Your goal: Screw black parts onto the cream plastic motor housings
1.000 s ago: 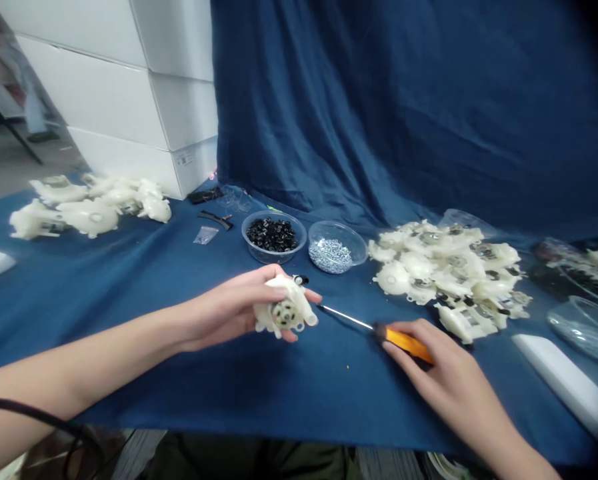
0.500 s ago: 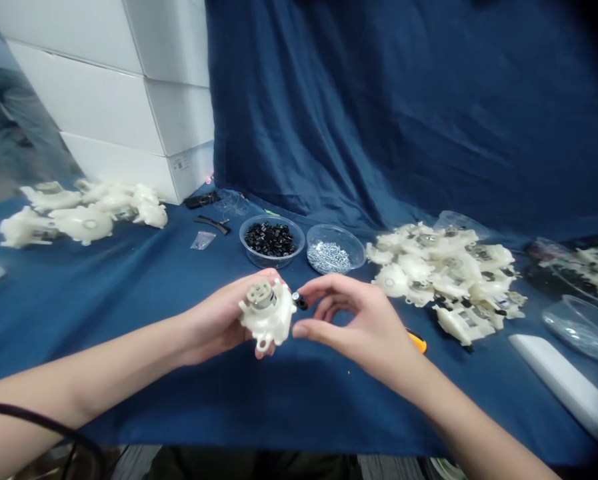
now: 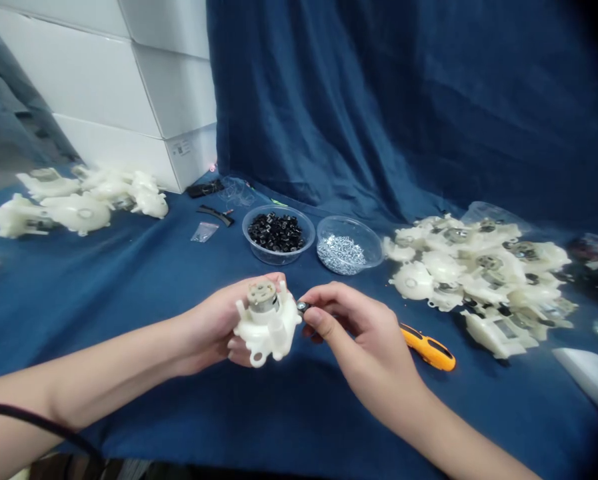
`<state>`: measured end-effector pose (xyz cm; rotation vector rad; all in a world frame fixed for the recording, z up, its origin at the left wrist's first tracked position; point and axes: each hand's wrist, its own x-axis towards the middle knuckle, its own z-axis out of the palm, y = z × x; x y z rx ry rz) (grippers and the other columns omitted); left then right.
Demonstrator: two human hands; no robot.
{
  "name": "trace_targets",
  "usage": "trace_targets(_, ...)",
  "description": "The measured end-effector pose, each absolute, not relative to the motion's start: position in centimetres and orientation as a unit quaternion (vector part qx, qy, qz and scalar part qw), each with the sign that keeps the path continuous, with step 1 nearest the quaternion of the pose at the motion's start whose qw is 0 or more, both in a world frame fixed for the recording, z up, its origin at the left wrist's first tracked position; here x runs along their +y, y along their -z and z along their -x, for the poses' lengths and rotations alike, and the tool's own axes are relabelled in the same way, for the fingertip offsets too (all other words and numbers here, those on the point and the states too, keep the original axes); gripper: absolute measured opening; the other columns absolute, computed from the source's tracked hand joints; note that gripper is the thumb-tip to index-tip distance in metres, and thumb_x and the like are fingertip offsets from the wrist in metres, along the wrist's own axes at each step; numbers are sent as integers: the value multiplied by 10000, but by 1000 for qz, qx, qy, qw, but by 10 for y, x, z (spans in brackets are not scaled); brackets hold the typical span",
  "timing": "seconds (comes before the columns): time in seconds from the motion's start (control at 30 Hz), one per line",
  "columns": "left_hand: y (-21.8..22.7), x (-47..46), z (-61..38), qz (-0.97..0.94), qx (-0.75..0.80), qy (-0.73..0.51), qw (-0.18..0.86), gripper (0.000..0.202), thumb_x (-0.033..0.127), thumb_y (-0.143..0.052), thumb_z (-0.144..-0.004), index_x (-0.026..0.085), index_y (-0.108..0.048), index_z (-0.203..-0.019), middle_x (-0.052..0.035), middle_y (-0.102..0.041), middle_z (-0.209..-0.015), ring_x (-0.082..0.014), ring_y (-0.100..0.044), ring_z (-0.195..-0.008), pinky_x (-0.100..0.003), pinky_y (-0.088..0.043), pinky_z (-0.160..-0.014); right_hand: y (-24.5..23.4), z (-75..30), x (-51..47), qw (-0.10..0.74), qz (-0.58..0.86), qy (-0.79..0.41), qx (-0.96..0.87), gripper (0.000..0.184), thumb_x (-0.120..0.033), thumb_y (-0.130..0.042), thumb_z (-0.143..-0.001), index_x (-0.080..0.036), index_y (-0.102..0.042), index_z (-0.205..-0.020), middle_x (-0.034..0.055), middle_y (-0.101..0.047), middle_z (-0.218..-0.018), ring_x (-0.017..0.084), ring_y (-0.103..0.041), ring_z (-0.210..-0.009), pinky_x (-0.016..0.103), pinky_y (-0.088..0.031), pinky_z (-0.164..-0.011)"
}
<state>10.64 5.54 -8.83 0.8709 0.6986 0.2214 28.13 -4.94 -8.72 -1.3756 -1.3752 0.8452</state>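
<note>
Blue cloth tabletop with heaped white plastic housings, two clear bowls and an orange screwdriver.
Left hand curls around a white housing held above the cloth, metal motor upward; right hand pinches a small black part just beside the housing.

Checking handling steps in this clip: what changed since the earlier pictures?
The right hand let go of the orange-handled screwdriver, now lying on the cloth, and pinches a small black part beside the white plastic housing, which the left hand turned motor-side up. Housing piles unchanged.
</note>
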Motion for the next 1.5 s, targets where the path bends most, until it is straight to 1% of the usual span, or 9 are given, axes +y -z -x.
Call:
trace_targets(0.13, 87, 52, -109, -442, 325, -138, 825, 267, 453, -570, -920, 226, -463, -828, 43, -459, -596, -62, -274, -383, -145, -211, -329, 91, -283, -48, 499, 565, -372, -541, 147, -317, -626, -979, -201, -708, -1016, 30, -729, -896, 127, -690, -731, 229, -568, -651)
trace_targets(0.37, 80, 49, -114, -546, 327, -199, 745, 230, 359, -607, -846, 200, -467, -758, 23, -552, -688, -92, -461, -484, -185, -350, -430, 87, -300, -45, 486, 523, -283, -641, 234, -211, -870, -748, -216, -774, -961, 13, -725, -890, 121, -671, -734, 209, -581, -638)
trace_targets(0.6, 86, 46, -107, -615, 257, -260, 698, 304, 424, -604, -914, 191, -477, -765, 15, -551, -716, -116, -495, -615, -221, -415, -560, 88, -300, -44, 520, 473, -197, -683, 130, -165, -788, -847, -210, -793, -968, 33, -745, -883, 149, -691, -778, 258, -579, -666)
trace_targets(0.9, 85, 36, -110, -606, 266, -303, 685, 308, 399, -617, -899, 183, -478, -729, 14, -550, -678, -104, -481, -584, -198, -413, -527, 96, -289, -48, 501, 472, -68, -722, 202, -105, -643, -936, -220, -737, -1072, 46, -743, -935, 169, -698, -829, 298, -585, -726)
trace_targets(1.0, 83, 46, -111, -567, 326, -250, 714, 259, 395, -629, -866, 194, -502, -762, 19, -541, -614, -99, -462, -474, -172, -354, -411, 89, -295, -45, 442, 520, -106, -723, 148, -222, -621, -980, -223, -703, -1103, 55, -723, -1037, 178, -690, -912, 303, -577, -795)
trace_targets(1.13, 88, 61, -106, -426, 308, -147, 838, 181, 375, -530, -905, 197, -556, -896, -28, -604, -597, -62, -320, -321, -151, -243, -306, 80, -329, -67, 243, 643, 1, -726, 662, -558, -662, -909, -251, -479, -1466, 118, -547, -1438, 336, -541, -1287, 498, -481, -1044)
trace_targets(1.2, 89, 64, -104, -380, 266, -132, 876, 149, 321, -530, -901, 180, -573, -916, -57, -637, -621, -59, -352, -314, -153, -293, -312, 90, -353, -89, 153, 716, 76, -677, 604, -586, -570, -944, -227, -515, -1427, 153, -574, -1387, 391, -559, -1231, 572, -466, -1001)
trace_targets(1.33, 85, 64, -105, -382, 273, -171, 866, 139, 280, -561, -919, 166, -622, -970, -115, -722, -788, -210, -711, -614, -201, -497, -398, 129, -391, -126, 79, 777, 56, -623, 520, -597, -469, -977, -189, -596, -1272, 174, -626, -1238, 375, -627, -1051, 536, -506, -888)
trace_targets(1.5, 79, 58, -111, -420, 275, -193, 843, 352, 372, -534, -995, 126, -641, -1223, -194, -730, -1151, -260, -720, -1044, -338, -638, -822, 131, -387, -143, 176, 809, -50, -558, 338, -517, -469, -1000, -216, -593, -1092, 109, -653, -1070, 284, -644, -954, 396, -501, -823)
